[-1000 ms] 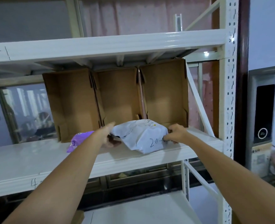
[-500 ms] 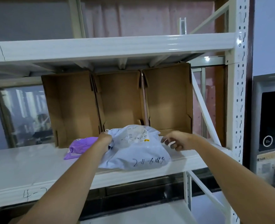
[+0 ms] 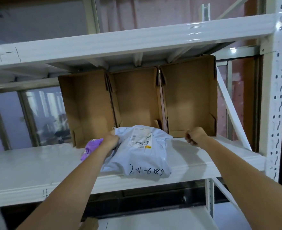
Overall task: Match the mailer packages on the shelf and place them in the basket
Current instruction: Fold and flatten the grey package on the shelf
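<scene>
With the left hand [image 3: 111,141] gripping the white mailer [image 3: 141,153] and the right hand [image 3: 195,136] curled empty at 3 o'clock, support its overhanging edge before lifting it off the shelf [image 3: 37,165].

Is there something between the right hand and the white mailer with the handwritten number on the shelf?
Nothing visible. The right hand is curled, holding nothing, beside the white mailer, with only bare shelf between them. The left hand already grips the mailer's left edge, and the purple mailer lies on the far side.
</scene>
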The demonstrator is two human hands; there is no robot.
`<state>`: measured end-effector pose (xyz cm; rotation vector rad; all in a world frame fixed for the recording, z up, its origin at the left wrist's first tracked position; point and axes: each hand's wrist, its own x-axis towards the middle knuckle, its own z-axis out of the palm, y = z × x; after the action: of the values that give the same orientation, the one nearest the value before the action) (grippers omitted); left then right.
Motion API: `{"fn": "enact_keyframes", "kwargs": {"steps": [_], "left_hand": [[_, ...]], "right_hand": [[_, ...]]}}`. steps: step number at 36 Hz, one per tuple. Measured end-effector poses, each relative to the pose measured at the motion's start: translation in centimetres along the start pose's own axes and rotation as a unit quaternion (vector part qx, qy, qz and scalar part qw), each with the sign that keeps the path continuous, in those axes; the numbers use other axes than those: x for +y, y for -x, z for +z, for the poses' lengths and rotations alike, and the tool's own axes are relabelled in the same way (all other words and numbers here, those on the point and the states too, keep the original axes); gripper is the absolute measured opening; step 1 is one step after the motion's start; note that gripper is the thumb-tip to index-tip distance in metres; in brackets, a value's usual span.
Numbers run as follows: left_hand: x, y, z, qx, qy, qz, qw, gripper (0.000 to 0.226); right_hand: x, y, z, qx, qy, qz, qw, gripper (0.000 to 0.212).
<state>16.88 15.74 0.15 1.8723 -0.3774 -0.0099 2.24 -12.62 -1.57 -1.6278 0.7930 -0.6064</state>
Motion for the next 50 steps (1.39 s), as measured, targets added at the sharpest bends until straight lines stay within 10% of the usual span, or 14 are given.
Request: {"fn": "enact_keyframes", "kwargs": {"steps": [7,22,35,40,50], "left_hand": [[0.9,1.1,2.0,0.01,0.041,0.014,0.999,0.038],[1.8,1.7,4.0,0.008,-0.195,0.135,0.971,0.021],[-0.2,-0.2,5.0,0.015,-0.269,0.032,0.963,0.032],[4.4,0.0,4.9,0.162,-0.264,0.171,0.935,0.035],[0.1,-0.2,9.3,-0.078,-0.163,0.078,0.98,0.081]], "right_hand": [[-0.2,2.2,3.4,-0.164,-0.059,-0.005,0.985,0.037],[-4.7,0.8,0.6,0.187,0.189,-0.167,0.949,0.042],[-3.8,1.3,1.5,0.068,0.318,-0.166,0.931,0.011],[-4.6,2.2,2.7,0.029,0.301,-0.261,0.917,0.046],[-3.7,3.5,6.0,-0.169,0.268,-0.167,0.934,0.071]]}}
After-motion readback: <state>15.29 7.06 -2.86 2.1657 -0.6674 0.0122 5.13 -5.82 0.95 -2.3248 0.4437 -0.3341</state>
